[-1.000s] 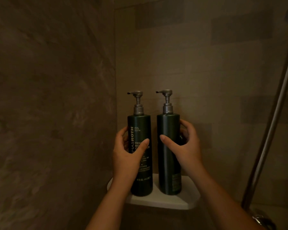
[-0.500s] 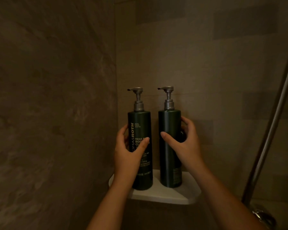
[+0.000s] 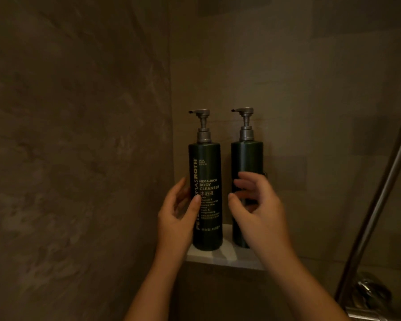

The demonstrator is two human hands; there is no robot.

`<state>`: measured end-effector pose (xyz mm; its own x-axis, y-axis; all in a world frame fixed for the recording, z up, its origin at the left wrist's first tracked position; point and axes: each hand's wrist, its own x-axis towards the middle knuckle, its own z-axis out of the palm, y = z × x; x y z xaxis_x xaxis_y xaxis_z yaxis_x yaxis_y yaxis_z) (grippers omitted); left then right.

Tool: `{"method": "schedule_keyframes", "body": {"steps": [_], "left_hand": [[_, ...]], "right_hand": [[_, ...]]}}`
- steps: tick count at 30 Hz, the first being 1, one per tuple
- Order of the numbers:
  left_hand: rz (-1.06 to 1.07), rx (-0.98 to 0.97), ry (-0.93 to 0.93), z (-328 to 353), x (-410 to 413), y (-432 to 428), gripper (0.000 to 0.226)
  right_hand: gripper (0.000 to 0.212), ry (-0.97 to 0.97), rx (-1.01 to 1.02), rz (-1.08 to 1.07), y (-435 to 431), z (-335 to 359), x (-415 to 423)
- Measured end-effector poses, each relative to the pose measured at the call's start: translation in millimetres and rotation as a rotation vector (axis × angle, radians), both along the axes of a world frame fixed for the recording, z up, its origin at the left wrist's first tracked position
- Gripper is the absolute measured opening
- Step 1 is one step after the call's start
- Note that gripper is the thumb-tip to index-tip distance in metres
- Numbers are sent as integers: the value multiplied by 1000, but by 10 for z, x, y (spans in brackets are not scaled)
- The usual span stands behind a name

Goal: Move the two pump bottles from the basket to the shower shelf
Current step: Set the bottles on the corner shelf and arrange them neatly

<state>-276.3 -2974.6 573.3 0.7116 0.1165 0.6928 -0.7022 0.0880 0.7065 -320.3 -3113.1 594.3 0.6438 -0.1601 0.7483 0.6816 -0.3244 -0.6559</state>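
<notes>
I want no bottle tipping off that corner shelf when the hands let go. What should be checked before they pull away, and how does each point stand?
1. Left bottle upright on the shelf: ok.
2. Right bottle upright on the shelf: ok; its base is partly hidden by the right hand.
3. Both bases fully on the shelf, clear of the front edge: left ok, right cannot tell.
4. Left hand off its bottle: not ok, thumb and fingers look to touch its side.
5. Right hand off its bottle: cannot tell; it is open and blurred in front.
6. Gap between the bottles: ok, they stand apart.
</notes>
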Motion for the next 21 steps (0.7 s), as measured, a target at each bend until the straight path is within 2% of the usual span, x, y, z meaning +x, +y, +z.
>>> {"method": "schedule_keyframes", "body": {"steps": [10, 16, 21], "left_hand": [[38, 10, 13, -37, -31, 2, 32], [111, 23, 43, -20, -4, 18, 27], [140, 60, 40, -46, 60, 35, 34]], "right_hand": [[52, 191, -25, 51, 284, -118, 184], [51, 227, 54, 161, 385, -116, 352], [49, 226, 90, 230, 453, -129, 513]]}}
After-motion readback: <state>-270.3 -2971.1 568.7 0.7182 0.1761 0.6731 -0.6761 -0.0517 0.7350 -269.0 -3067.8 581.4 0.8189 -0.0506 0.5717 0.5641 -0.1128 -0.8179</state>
